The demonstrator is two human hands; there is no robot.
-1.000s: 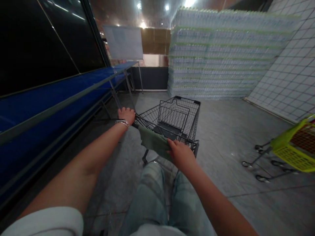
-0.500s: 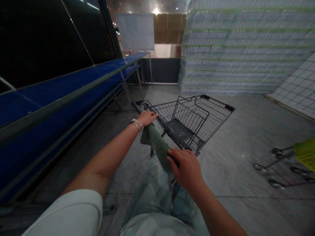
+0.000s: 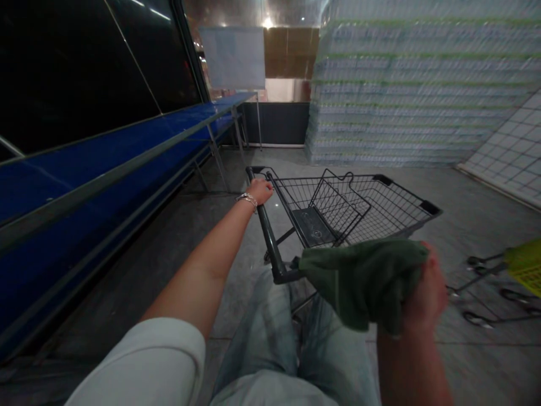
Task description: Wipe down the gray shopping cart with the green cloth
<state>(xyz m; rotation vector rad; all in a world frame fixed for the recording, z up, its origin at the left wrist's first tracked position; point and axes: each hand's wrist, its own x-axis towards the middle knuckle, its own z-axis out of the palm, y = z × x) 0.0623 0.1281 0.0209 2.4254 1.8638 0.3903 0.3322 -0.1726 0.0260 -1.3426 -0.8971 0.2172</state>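
Note:
My left hand (image 3: 260, 192) is wrapped around the far part of the black handle (image 3: 269, 239) of a wire shopping cart (image 3: 372, 206), with a silver bracelet on its wrist. My right hand (image 3: 426, 296) is off the cart, out to the right and blurred by motion. It grips a bunched dark green cloth (image 3: 363, 282), which hangs over the near corner of the cart. A folding wire child seat with a dark panel (image 3: 313, 225) stands inside the basket.
A blue shelf ledge (image 3: 127, 163) with a metal rail runs along the left beside dark glass. Shrink-wrapped bottled water (image 3: 414, 96) is stacked high ahead. A yellow-green cart (image 3: 524, 259) stands at the right edge, with tiled wall (image 3: 515, 146) behind it.
My right hand has lifted the green cloth off the cart and carried it to the right. The cart has swung clockwise, and its basket now lies more crosswise.

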